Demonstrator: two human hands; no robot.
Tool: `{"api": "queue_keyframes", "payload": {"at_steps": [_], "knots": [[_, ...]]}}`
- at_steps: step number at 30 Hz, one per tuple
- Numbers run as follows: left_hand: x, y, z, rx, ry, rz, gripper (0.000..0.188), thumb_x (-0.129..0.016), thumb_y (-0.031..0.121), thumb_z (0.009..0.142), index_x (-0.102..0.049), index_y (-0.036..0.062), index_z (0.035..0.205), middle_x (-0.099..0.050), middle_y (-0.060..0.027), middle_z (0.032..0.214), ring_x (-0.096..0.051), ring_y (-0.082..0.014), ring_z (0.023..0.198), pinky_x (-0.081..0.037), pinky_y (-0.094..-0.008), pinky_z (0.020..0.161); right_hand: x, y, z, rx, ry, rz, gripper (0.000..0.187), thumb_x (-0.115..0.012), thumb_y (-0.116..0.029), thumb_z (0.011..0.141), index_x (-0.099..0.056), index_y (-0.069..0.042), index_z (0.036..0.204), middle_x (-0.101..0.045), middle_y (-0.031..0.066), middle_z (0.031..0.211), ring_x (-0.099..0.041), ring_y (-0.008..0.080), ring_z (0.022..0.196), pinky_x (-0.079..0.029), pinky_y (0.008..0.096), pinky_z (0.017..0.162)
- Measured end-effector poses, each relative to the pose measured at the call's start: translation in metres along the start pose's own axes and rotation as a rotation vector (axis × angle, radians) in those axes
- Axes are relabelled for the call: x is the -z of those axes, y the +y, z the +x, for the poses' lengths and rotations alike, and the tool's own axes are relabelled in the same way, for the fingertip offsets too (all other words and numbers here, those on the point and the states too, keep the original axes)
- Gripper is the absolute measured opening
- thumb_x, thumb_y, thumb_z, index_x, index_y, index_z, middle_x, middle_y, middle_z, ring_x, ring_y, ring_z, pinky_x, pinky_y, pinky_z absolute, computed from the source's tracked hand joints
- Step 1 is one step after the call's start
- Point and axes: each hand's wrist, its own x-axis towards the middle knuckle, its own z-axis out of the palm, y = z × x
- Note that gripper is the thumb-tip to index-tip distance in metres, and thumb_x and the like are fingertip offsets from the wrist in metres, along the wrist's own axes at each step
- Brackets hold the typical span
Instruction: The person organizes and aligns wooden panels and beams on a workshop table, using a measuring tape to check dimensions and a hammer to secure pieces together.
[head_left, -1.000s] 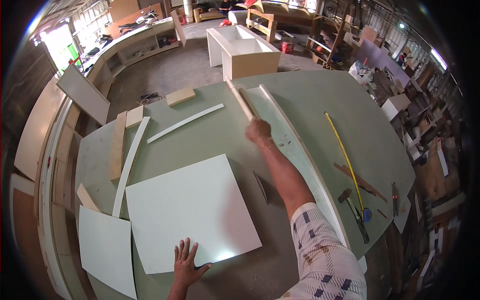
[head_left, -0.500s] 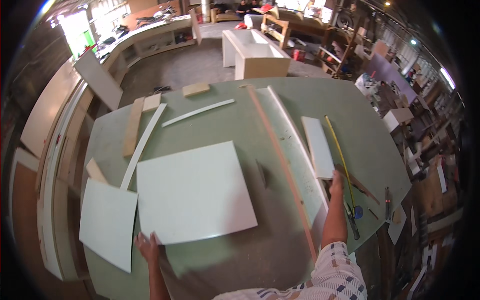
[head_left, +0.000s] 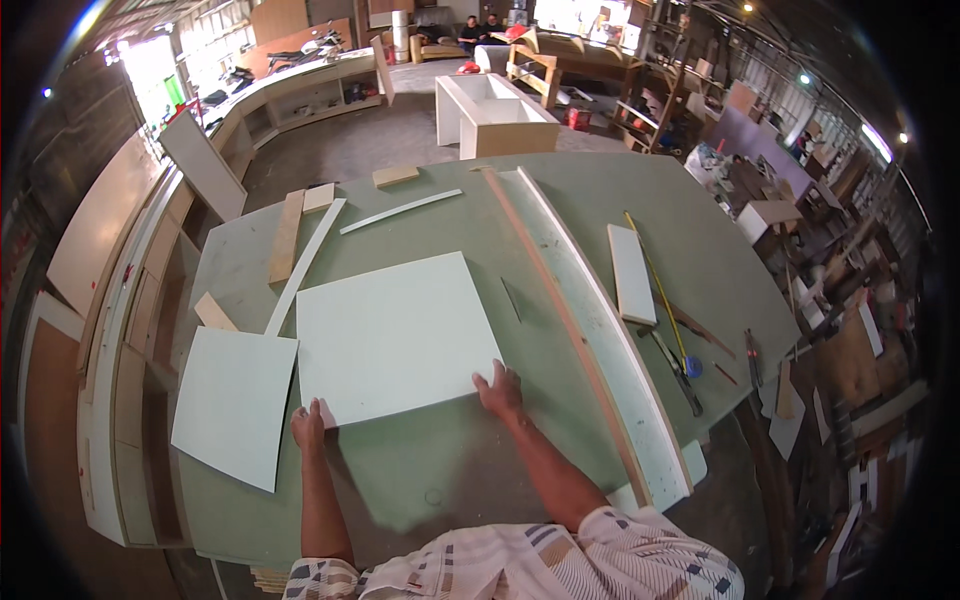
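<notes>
A large white panel (head_left: 398, 335) lies on the green worktable in front of me. My left hand (head_left: 308, 424) is closed on its near left corner, thumb on top. At the near right corner, my right hand (head_left: 498, 388) grips the same panel's edge, with the fingers partly hidden beneath. A smaller white panel (head_left: 236, 400) lies to the left, close to my left hand. Right of the big panel runs a long channel-like piece (head_left: 600, 340) with a brown edge and a white edge. Beyond it rests a short white board (head_left: 631, 273).
On the worktable (head_left: 560, 420) lie white strips (head_left: 402, 212), wood offcuts (head_left: 396, 176), a yellow tape measure (head_left: 692, 367), a hammer (head_left: 680, 375) and pliers (head_left: 753, 357). A box-like cabinet (head_left: 495, 115) stands beyond the far edge. Low cabinets (head_left: 130, 400) line the left; scrap wood crowds the right.
My right hand has left the short white board and come across to the big panel's near right corner. My left hand has closed on the near left corner. The view has shifted somewhat.
</notes>
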Motion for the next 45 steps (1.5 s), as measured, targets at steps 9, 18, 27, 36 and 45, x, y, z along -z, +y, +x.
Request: {"api": "queue_keyframes", "payload": {"at_steps": [9, 18, 27, 36, 45], "knots": [[0.081, 0.050, -0.106, -0.079, -0.252, 0.500, 0.078, -0.068, 0.064, 0.082, -0.058, -0.0035, 0.119, -0.067, -0.0285, 0.113, -0.064, -0.0447, 0.108, -0.049, -0.0507, 0.096, 0.075, 0.032, -0.103, -0.273, 0.232, 0.204, 0.063, -0.074, -0.044, 0.082, -0.058, -0.001, 0.126, -0.059, 0.0207, 0.128, -0.052, 0.0384, 0.123, -0.043, 0.0482, 0.105], [0.086, -0.009, -0.246, -0.128, -0.687, 0.441, 0.076, -0.074, 0.060, 0.079, -0.052, -0.0026, 0.116, -0.068, -0.0272, 0.106, -0.066, -0.0452, 0.104, -0.050, -0.0503, 0.092, 0.118, 0.151, -0.222, -0.463, 0.496, 0.147, 0.056, -0.078, -0.036, 0.077, -0.064, 0.000, 0.117, -0.061, 0.0203, 0.119, -0.058, 0.0354, 0.113, -0.046, 0.0437, 0.099], [0.064, 0.007, -0.272, -0.227, -0.786, 0.385, 0.080, -0.072, 0.058, 0.082, -0.047, -0.0098, 0.117, -0.066, -0.0350, 0.105, -0.065, -0.0479, 0.104, -0.050, -0.0509, 0.094, 0.119, 0.183, -0.229, -0.354, 0.459, 0.212, 0.052, -0.075, -0.033, 0.080, -0.066, 0.002, 0.116, -0.054, 0.0251, 0.136, -0.049, 0.0375, 0.132, -0.041, 0.0445, 0.109], [0.041, 0.011, -0.264, -0.220, -0.793, 0.413, 0.087, -0.069, 0.059, 0.084, -0.044, -0.0146, 0.122, -0.066, -0.0362, 0.107, -0.066, -0.0490, 0.104, -0.051, -0.0497, 0.094, 0.095, 0.151, -0.262, 0.075, 0.339, 0.093, 0.039, -0.069, -0.025, 0.086, -0.068, -0.003, 0.118, -0.047, 0.0282, 0.148, -0.040, 0.0448, 0.141, -0.033, 0.0464, 0.118], [0.035, 0.029, -0.265, -0.246, -0.725, 0.442, 0.083, -0.069, 0.059, 0.084, -0.044, -0.0117, 0.121, -0.067, -0.0348, 0.104, -0.067, -0.0476, 0.100, -0.052, -0.0499, 0.092, 0.080, 0.114, -0.229, 0.384, 0.194, -0.248, 0.052, -0.056, -0.037, 0.099, -0.056, -0.003, 0.138, -0.049, 0.0219, 0.149, -0.042, 0.0394, 0.142, -0.030, 0.0502, 0.119]]}}
